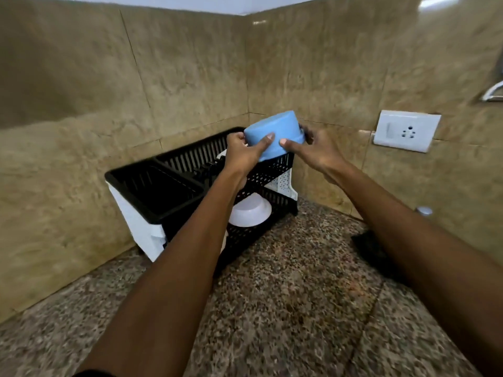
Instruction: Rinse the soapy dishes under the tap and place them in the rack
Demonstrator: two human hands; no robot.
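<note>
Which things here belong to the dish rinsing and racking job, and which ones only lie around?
Belongs to the job:
- blue bowl, upside down, held by left hand and right hand
- black two-tier dish rack
- white bowl, upside down on the lower tier

Just lying about:
- white wall socket
- dark object on the granite counter, too unclear to name

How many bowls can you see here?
2. A blue bowl is held upside down in both hands over the black rack's top tier. A white bowl sits upside down on the lower tier. Others may be hidden behind the arms.
</note>
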